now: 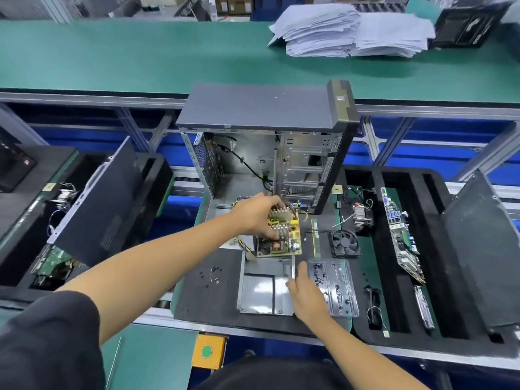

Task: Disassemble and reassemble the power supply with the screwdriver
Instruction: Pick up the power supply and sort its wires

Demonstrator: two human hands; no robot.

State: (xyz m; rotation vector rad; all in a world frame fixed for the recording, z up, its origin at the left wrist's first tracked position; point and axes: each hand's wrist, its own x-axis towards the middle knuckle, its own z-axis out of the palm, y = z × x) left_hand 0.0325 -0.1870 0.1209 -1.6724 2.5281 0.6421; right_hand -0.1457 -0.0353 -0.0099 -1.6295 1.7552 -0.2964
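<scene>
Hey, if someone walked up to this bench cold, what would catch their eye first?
Most likely the left hand gripping the bare yellow circuit board at the centre of the black mat, right in front of the opened computer case. Just below it, the right hand rests at the edge of the empty metal power supply shell. At the far right of the green bench top lies a sprawling heap of white papers.

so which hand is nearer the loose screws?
Right. The right hand rests at the metal cover's right edge; the screws lie left of it. The left hand holds the circuit board farther back.
</scene>
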